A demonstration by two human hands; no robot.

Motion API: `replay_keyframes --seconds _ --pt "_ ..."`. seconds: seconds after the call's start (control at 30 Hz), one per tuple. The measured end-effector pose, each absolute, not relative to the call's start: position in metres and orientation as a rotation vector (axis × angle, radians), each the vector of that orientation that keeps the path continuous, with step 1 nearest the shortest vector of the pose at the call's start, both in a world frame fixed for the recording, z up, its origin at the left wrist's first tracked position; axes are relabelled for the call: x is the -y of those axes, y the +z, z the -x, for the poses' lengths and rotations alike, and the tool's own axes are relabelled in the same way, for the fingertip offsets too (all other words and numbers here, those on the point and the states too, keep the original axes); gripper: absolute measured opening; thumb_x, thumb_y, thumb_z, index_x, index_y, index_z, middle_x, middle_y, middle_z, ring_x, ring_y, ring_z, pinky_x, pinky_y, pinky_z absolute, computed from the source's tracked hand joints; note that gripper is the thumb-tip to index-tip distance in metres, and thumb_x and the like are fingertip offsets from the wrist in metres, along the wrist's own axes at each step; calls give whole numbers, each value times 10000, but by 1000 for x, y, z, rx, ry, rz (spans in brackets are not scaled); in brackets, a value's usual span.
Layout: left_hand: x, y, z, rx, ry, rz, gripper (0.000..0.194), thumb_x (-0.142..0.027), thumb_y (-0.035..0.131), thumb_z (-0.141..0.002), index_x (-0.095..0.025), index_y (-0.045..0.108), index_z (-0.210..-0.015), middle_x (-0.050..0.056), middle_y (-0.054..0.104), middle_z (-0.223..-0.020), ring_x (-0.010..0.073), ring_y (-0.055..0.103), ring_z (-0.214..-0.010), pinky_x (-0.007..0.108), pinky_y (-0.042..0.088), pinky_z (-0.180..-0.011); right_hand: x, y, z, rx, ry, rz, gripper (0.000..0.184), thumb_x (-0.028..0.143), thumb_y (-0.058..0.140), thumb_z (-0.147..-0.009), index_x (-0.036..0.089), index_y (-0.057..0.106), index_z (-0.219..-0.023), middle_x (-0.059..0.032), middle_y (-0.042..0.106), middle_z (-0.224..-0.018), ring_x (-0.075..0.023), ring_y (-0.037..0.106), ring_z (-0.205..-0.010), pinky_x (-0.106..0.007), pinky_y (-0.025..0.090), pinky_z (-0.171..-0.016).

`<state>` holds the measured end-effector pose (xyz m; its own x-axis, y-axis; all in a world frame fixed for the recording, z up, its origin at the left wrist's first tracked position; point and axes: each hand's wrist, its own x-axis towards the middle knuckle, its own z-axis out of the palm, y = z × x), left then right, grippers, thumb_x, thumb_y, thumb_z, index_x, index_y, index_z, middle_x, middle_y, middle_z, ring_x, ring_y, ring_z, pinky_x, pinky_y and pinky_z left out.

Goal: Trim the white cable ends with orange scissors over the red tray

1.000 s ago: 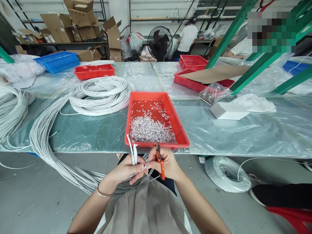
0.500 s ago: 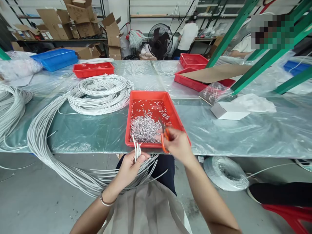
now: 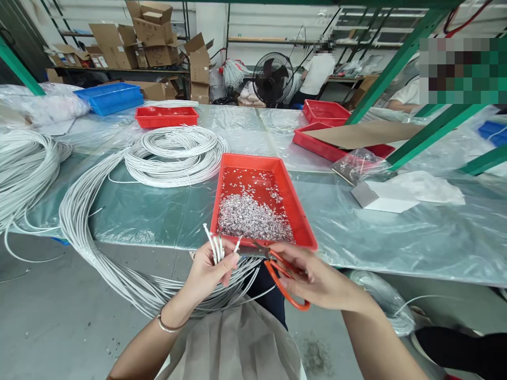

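Two hands: both at lower centre of the frame, in front of the desk [image 3: 170, 224] edge, left and right facing each other.
Left hand [image 3: 212, 269]: fingers grasping several white cables [image 3: 216, 249], tips upward; one further cable end [image 3: 236, 246] stands apart, beside the thumb. Pinched close to the tips, presumably to keep the ends steady and within reach of the blades.
Right hand [image 3: 317, 279]: fingers curled about the handles of one pair of orange-handled scissors [image 3: 269, 255]; blades directed left, probably so that they face the cable ends squarely.
Cable ends to fingers: the group rises between the left fingers and thumb; the separate end lies just beyond the thumb, between it and the scissors, near the blades. Contact with the blades: cannot tell.
Cable bundle [image 3: 114, 277]: white, sweeping from the desk at left of frame down to the lap, which apparently bears its weight.
Red tray [image 3: 298, 208]: centre of frame, at the desk's near edge, just beyond both hands; likely set there for easy reach.
Small shiny pieces [image 3: 253, 219]: heaped in the tray's near part, sparser beyond.
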<state>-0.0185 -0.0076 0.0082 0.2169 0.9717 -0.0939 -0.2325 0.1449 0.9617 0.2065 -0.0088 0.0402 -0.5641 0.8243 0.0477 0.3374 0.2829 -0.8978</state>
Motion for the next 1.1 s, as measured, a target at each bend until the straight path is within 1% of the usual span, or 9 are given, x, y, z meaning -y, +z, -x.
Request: replay_keyframes --seconds 0.13,0.33,0.6,0.77,0.83,0.9,0.97,1.03,1.1 --pt "13 13 14 -963 1083 -1078 372 -470 686 -697 -136 547 -784 -84 439 -463 7 293 -311 153 194 -327 20 45 -206 2065 1265 1031 320 263 611 -813 195 563 -1122 1 563 -678 -127 496 -573 -205 421 -485" --pt "15 16 13 -952 1083 -1140 361 -478 669 -712 -142 554 -778 -103 366 -397 29 297 -325 160 214 -340 21 45 -204 2162 1162 1059 298 243 542 -860 186 534 -1152 12 543 -660 -118 466 -542 -205 388 -481" --pt "13 12 14 -975 1117 -1167 339 -438 728 -660 -125 600 -697 -40 517 -498 38 388 -388 167 281 -373 24 46 -211 2352 829 1089 346 248 499 -891 196 495 -1233 -17 616 -700 -150 532 -567 -244 423 -546" --pt "11 6 19 -874 980 -1055 409 -503 720 -641 -114 609 -697 -15 539 -455 74 447 -336 181 272 -325 26 47 -216 2344 780 1084 364 204 522 -866 236 515 -1228 -55 676 -842 -176 582 -651 -271 452 -618" --pt "11 6 19 -862 973 -1017 408 -499 726 -637 -109 617 -695 -12 535 -464 76 460 -348 176 266 -328 25 45 -216 2316 830 1096 364 206 553 -844 237 531 -1206 -47 677 -833 -164 570 -622 -264 451 -605" --pt "12 5 19 -872 998 -1001 406 -495 720 -649 -104 640 -730 -15 529 -489 54 424 -355 172 250 -338 23 39 -214 2229 927 1117 333 219 599 -807 218 568 -1139 -30 661 -787 -140 539 -572 -242 444 -558" --pt "13 5 17 -894 1041 -1015 396 -487 698 -681 -106 661 -783 -24 510 -509 36 373 -367 172 243 -352 20 31 -206 2017 983 1144 196 243 634 -772 187 622 -960 -7 614 -692 -117 495 -522 -218 419 -492" --pt "14 4 15 -910 1063 -1049 370 -470 670 -720 -113 667 -819 -41 470 -496 35 344 -378 177 250 -366 18 22 -191 1728 944 1163 117 279 659 -745 170 618 -765 33 510 -547 -93 420 -451 -201 362 -415" --pt "15 6 11 -922 1076 -1098 335 -447 664 -734 -120 664 -806 -51 446 -480 44 345 -393 182 272 -385 19 16 -172 1516 892 1156 158 305 696 -707 167 618 -711 82 379 -448 -68 309 -380 -193 284 -358"
